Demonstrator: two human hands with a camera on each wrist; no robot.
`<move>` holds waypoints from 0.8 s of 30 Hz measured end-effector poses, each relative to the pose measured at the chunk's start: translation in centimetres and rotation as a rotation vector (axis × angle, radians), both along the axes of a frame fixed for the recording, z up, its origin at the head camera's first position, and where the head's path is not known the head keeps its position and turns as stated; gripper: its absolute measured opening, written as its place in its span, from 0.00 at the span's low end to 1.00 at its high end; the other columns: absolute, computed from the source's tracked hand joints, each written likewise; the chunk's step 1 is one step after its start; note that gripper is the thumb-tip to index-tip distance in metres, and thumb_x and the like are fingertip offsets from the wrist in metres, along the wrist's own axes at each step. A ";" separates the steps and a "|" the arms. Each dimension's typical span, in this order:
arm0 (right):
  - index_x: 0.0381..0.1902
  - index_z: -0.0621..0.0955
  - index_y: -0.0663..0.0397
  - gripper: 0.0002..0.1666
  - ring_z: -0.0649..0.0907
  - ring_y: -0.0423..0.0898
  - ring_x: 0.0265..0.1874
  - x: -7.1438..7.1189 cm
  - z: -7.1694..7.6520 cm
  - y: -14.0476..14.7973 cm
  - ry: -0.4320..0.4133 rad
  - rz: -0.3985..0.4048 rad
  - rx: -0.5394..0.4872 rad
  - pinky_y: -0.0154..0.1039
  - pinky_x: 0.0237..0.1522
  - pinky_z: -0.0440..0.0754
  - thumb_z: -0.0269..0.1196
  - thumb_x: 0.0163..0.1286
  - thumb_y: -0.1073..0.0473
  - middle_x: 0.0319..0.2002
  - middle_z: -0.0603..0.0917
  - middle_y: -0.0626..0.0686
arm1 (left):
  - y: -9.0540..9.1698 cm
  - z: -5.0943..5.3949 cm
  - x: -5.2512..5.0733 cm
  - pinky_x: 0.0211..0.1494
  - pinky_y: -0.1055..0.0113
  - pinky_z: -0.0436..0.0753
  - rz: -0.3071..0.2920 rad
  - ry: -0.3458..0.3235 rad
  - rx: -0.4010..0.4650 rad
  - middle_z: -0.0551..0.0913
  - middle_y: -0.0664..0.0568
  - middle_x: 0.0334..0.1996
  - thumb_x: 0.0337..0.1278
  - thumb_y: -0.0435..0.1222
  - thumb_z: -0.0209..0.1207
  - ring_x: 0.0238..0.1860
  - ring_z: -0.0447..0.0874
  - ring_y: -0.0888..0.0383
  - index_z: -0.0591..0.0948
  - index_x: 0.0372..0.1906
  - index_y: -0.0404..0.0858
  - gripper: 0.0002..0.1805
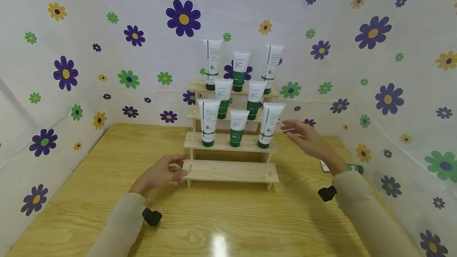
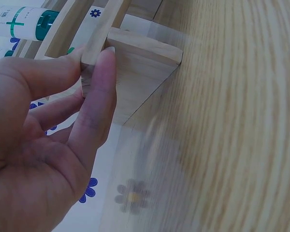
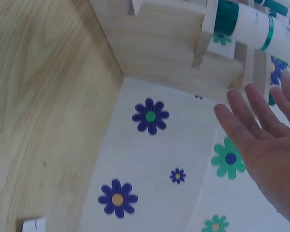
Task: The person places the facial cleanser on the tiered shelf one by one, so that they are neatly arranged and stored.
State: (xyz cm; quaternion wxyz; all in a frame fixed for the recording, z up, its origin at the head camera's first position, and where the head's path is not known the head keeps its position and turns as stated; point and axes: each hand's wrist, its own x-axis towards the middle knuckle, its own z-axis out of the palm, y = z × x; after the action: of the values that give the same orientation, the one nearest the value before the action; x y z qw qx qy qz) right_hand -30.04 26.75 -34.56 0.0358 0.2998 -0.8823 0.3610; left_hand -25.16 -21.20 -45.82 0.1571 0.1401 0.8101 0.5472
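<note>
A stepped wooden display rack stands on the table, with white-and-green squeeze tubes upright on its three upper steps. My left hand pinches the left end of the lowest step; in the left wrist view, thumb and fingers close on the board's end. My right hand is held in the air just right of the tube at the right end of the third step down. Its fingers are extended and hold nothing, as the right wrist view shows.
Another green tube lies on the table at the right, partly hidden behind the right forearm, beside a small white item. Flower-patterned white cloth hangs behind and at both sides of the wooden table.
</note>
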 end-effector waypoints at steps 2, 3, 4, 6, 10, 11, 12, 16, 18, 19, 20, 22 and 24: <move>0.70 0.71 0.67 0.24 0.80 0.70 0.62 0.5 0.3 0.9 -0.006 -0.013 0.037 0.67 0.63 0.79 0.54 0.81 0.65 0.65 0.78 0.71 | 0.0 0.0 0.0 0.50 0.57 0.92 -0.001 0.002 -0.002 0.74 0.33 0.58 0.69 0.34 0.64 0.45 0.87 0.53 0.67 0.74 0.31 0.33; 0.69 0.72 0.67 0.23 0.80 0.69 0.62 0.7 0.4 1.4 -0.016 -0.021 0.052 0.67 0.63 0.79 0.55 0.81 0.64 0.65 0.77 0.70 | -0.1 0.0 0.0 0.51 0.57 0.92 -0.003 0.003 -0.001 0.74 0.33 0.58 0.69 0.34 0.64 0.45 0.87 0.53 0.67 0.74 0.31 0.33; 0.69 0.72 0.67 0.23 0.80 0.70 0.62 0.8 0.4 2.0 -0.020 -0.030 0.079 0.66 0.63 0.79 0.55 0.81 0.63 0.65 0.77 0.70 | -0.1 0.0 0.0 0.51 0.56 0.92 -0.005 0.004 0.001 0.74 0.33 0.58 0.69 0.34 0.64 0.46 0.87 0.52 0.67 0.74 0.31 0.34; 0.67 0.73 0.67 0.22 0.81 0.69 0.61 1.1 0.3 3.3 -0.029 -0.050 0.121 0.65 0.62 0.81 0.57 0.81 0.62 0.64 0.78 0.70 | -0.1 0.1 0.0 0.51 0.56 0.92 -0.008 0.005 0.005 0.74 0.33 0.58 0.69 0.34 0.65 0.46 0.87 0.52 0.67 0.74 0.30 0.34; 0.65 0.75 0.66 0.22 0.82 0.69 0.58 1.4 -0.4 6.1 -0.015 -0.084 0.210 0.63 0.58 0.84 0.59 0.79 0.61 0.61 0.80 0.70 | -0.1 0.2 0.1 0.51 0.57 0.92 -0.009 0.003 0.004 0.74 0.33 0.58 0.69 0.34 0.64 0.46 0.87 0.52 0.67 0.74 0.30 0.33; 0.64 0.76 0.67 0.21 0.83 0.70 0.57 1.5 -0.5 6.7 -0.012 -0.088 0.222 0.63 0.57 0.84 0.60 0.78 0.62 0.61 0.80 0.70 | -0.1 0.2 0.1 0.51 0.57 0.92 -0.007 0.002 0.002 0.74 0.33 0.58 0.69 0.34 0.64 0.46 0.87 0.52 0.67 0.74 0.30 0.33; 0.64 0.76 0.67 0.21 0.83 0.70 0.57 1.6 -0.6 7.4 -0.009 -0.089 0.234 0.63 0.56 0.85 0.61 0.78 0.63 0.60 0.81 0.71 | -0.1 0.2 0.1 0.51 0.57 0.92 -0.006 0.002 -0.001 0.74 0.33 0.58 0.69 0.34 0.64 0.46 0.87 0.53 0.67 0.74 0.31 0.33; 0.60 0.78 0.71 0.20 0.83 0.71 0.54 1.7 -1.2 9.8 -0.035 -0.117 0.306 0.62 0.54 0.86 0.63 0.75 0.65 0.57 0.81 0.72 | 0.0 0.1 0.1 0.51 0.58 0.92 -0.002 0.000 -0.005 0.74 0.33 0.59 0.69 0.34 0.64 0.46 0.87 0.53 0.67 0.74 0.31 0.33; 0.57 0.78 0.74 0.20 0.84 0.71 0.52 1.7 -1.6 11.1 -0.056 -0.140 0.359 0.62 0.52 0.86 0.64 0.73 0.65 0.55 0.82 0.74 | 0.0 0.1 0.1 0.51 0.58 0.92 0.001 0.001 -0.010 0.74 0.33 0.59 0.69 0.35 0.64 0.46 0.87 0.53 0.67 0.74 0.31 0.33; 0.56 0.79 0.75 0.20 0.84 0.71 0.51 1.6 -1.8 11.8 -0.065 -0.155 0.394 0.62 0.51 0.87 0.65 0.72 0.65 0.53 0.82 0.74 | 0.0 0.1 0.1 0.51 0.57 0.92 0.002 0.001 -0.010 0.74 0.33 0.59 0.69 0.35 0.64 0.46 0.87 0.53 0.67 0.74 0.31 0.33; 0.55 0.79 0.76 0.20 0.84 0.71 0.50 1.6 -2.1 12.6 -0.072 -0.169 0.428 0.62 0.51 0.87 0.66 0.71 0.65 0.52 0.83 0.74 | 0.0 0.1 0.1 0.51 0.57 0.92 0.001 0.002 -0.011 0.74 0.33 0.59 0.69 0.35 0.64 0.46 0.87 0.52 0.67 0.74 0.31 0.33; 0.54 0.79 0.77 0.21 0.84 0.72 0.49 1.4 -2.8 14.1 -0.089 -0.198 0.483 0.64 0.51 0.86 0.68 0.69 0.66 0.50 0.83 0.76 | -0.1 0.1 0.0 0.51 0.57 0.91 -0.001 0.003 -0.009 0.73 0.33 0.59 0.69 0.35 0.64 0.46 0.87 0.52 0.67 0.74 0.31 0.33; 0.53 0.80 0.77 0.21 0.83 0.73 0.49 1.3 -3.6 15.5 -0.105 -0.230 0.522 0.65 0.51 0.85 0.68 0.67 0.66 0.49 0.83 0.76 | -0.1 0.1 0.0 0.51 0.57 0.92 -0.006 0.003 -0.003 0.73 0.33 0.58 0.69 0.34 0.64 0.46 0.87 0.52 0.67 0.74 0.31 0.33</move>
State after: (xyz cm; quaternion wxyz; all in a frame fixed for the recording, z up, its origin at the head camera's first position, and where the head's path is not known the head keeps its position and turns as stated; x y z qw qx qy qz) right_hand -28.71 42.26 -38.14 -0.0477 0.1776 -0.9743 0.1303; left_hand -25.13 -21.29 -45.75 0.1576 0.1430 0.8108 0.5452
